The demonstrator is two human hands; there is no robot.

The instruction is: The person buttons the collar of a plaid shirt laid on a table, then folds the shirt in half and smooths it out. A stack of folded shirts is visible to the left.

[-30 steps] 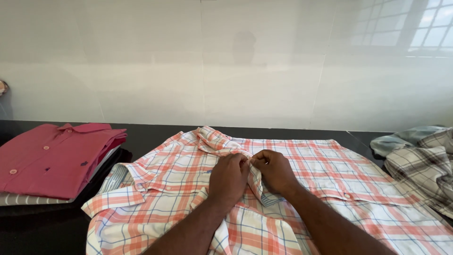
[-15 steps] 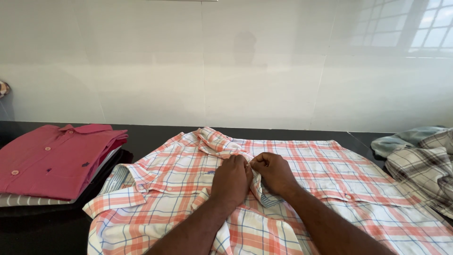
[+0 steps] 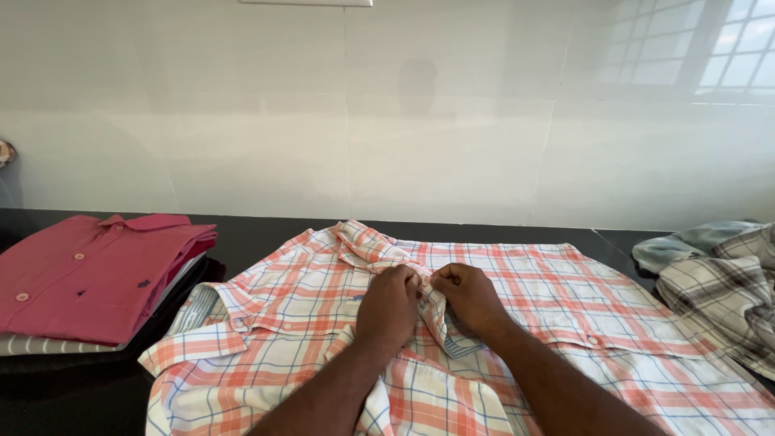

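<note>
Black counter (image 3: 266, 234) carries a plaid shirt (image 3: 565, 299) spread flat in the middle. Folded red shirt (image 3: 89, 270) tops a stack at left; crumpled checked clothes (image 3: 718, 282) at right. Left hand (image 3: 389, 305) and right hand (image 3: 470, 297), fingers closed, both pinch the plaid shirt's front placket just below the collar.

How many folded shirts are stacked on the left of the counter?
2 visible: a red shirt on top and a striped shirt beneath it, only its edge showing. More may be hidden under them.
</note>
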